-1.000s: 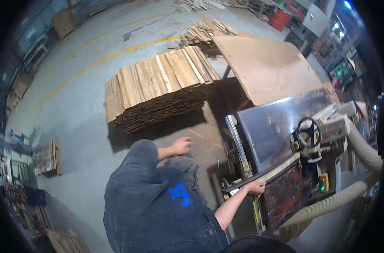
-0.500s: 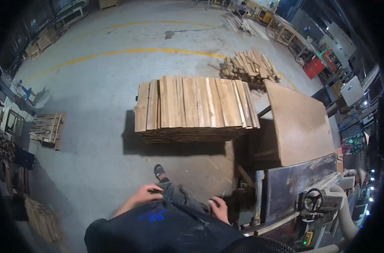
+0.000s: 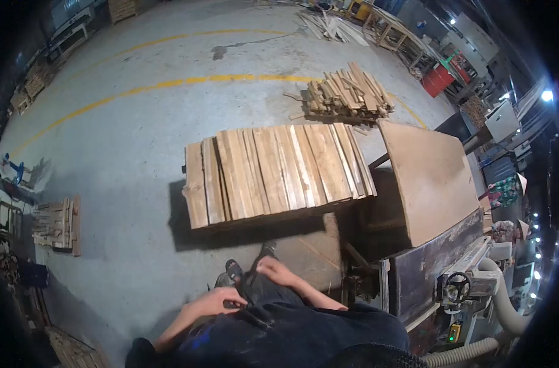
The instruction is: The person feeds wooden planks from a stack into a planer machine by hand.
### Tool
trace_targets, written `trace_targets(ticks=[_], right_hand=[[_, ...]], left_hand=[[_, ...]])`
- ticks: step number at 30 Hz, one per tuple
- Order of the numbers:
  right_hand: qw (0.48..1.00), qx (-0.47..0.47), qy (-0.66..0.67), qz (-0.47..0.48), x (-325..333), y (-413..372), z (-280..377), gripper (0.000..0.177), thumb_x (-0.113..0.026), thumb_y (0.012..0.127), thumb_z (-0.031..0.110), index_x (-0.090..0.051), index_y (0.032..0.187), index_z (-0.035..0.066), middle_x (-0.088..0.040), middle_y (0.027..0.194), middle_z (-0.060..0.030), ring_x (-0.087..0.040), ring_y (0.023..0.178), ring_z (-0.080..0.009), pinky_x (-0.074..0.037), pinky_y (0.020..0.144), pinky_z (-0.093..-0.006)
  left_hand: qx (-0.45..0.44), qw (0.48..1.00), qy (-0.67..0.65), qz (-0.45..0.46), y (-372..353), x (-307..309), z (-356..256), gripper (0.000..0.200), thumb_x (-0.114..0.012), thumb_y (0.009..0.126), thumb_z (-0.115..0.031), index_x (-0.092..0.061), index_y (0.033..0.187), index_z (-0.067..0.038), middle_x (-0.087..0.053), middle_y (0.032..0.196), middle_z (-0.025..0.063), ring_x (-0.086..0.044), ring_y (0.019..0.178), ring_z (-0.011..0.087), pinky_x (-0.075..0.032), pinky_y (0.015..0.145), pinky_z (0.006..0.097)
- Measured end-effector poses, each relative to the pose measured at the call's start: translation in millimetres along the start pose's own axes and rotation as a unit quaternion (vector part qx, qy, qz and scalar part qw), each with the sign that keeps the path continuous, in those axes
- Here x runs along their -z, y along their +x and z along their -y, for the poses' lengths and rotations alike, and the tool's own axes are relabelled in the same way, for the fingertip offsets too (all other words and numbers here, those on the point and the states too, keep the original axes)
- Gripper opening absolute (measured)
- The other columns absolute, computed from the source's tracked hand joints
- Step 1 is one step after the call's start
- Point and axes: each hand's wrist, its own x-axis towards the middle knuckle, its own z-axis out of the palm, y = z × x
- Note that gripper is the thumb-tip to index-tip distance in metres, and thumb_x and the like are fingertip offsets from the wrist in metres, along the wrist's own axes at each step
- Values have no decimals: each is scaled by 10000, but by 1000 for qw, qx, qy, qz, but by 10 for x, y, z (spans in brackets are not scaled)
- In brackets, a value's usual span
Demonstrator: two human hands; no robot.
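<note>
Boards (image 3: 285, 168) lie stacked on the floor (image 3: 126, 178); off their near edge, left grip (image 3: 217, 300) and right grip (image 3: 278, 271), boardless, are by the trousers (image 3: 268, 291) — closure I cannot tell.

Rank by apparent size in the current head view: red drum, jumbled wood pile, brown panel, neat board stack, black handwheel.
1. Neat board stack
2. Brown panel
3. Jumbled wood pile
Red drum and black handwheel come last, too alike to rank.

Cool, moderate light covers the floor (image 3: 126, 159); a dark shadow (image 3: 248, 241) edges the planks (image 3: 279, 168). A lamp (image 3: 547, 95) glares white at upper right. The wide view bows straight lines, blackens the corners and leaves far things soft.
</note>
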Motion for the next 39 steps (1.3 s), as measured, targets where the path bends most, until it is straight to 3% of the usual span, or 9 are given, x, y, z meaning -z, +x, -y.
trace_targets(ticks=[6, 9, 10, 11, 13, 18, 21, 26, 39], right_hand=[[984, -119, 50, 125, 424, 710, -338, 247, -626, 902, 279, -645, 842, 41, -647, 809, -36, -578, 841, -109, -465, 789, -301], [938, -57, -302, 158, 809, 1506, -962, 230, -548, 879, 241, -710, 960, 100, -691, 944, -115, -653, 910, -279, -507, 823, -381], [969, -5, -217, 117, 841, 1702, -1506, 247, -511, 930, 257, -684, 865, 93, -684, 842, -83, -636, 844, -194, -500, 749, -346], [958, -262, 31, 114, 894, 1887, -1477, 251, -537, 917, 338, -641, 808, 136, -634, 759, -48, -590, 750, -171, -462, 670, -342], [766, -455, 452, 33, 988, 2187, -2118, 370, -584, 859, 541, -562, 750, 188, -553, 697, 4, -552, 711, -138, -437, 579, -330], [671, -566, 441, -186, 883, 2140, -1571, 597, -787, 675, 562, -593, 1062, 153, -550, 1052, -37, -542, 850, -226, -481, 681, -376], [627, -537, 527, -202, 744, 2079, -1431, 743, -785, 656, 590, -549, 1203, 147, -535, 1155, -58, -528, 966, -237, -461, 772, -397], [729, -405, 495, -245, 526, 1941, -1639, 599, -551, 888, 555, -466, 1305, 134, -537, 1239, -68, -530, 1092, -233, -464, 865, -381], [667, -360, 408, -509, 51, 1899, -1356, 310, -734, 837, 223, -481, 899, 55, -599, 770, -97, -565, 590, -182, -515, 527, -357]], left_hand=[[69, 998, -6, 3, 563, 246, 246, 260, -725, 688, -75, -701, 940, -131, -593, 756, 35, -569, 706, 207, -462, 677, 309], [-24, 997, 2, -78, 1042, 445, 370, 175, -656, 616, -41, -635, 787, -70, -559, 694, 64, -557, 689, 246, -430, 620, 370], [33, 997, 40, -54, 1123, 612, 224, 167, -672, 634, -64, -646, 799, -74, -573, 726, 65, -563, 691, 249, -436, 622, 367], [55, 995, 30, -83, 1133, 707, 182, 191, -730, 643, -114, -650, 807, -58, -572, 730, 68, -555, 674, 267, -442, 624, 368], [96, 993, 3, -64, 1289, 895, 315, 217, -772, 704, -177, -663, 830, -37, -630, 820, 59, -593, 730, 230, -463, 654, 343], [254, 832, -233, -434, 1858, 1191, 1244, 326, -747, 811, -226, -650, 1012, 12, -650, 1078, 100, -600, 983, 172, -473, 863, 307], [317, 790, -75, -520, 2330, 1227, 2336, 625, -815, 700, -298, -552, 1187, -8, -651, 1036, 125, -628, 969, 225, -482, 872, 344], [531, 752, 7, -390, 2838, 1005, 2656, 1327, -886, 462, -524, -131, 1445, -50, -145, 1455, 303, -114, 1349, 493, -196, 1101, 546], [481, 797, 29, -363, 2543, 741, 2590, 1211, -853, 576, -500, -139, 1375, 62, -262, 1279, 291, -269, 1224, 455, -285, 1027, 539]])
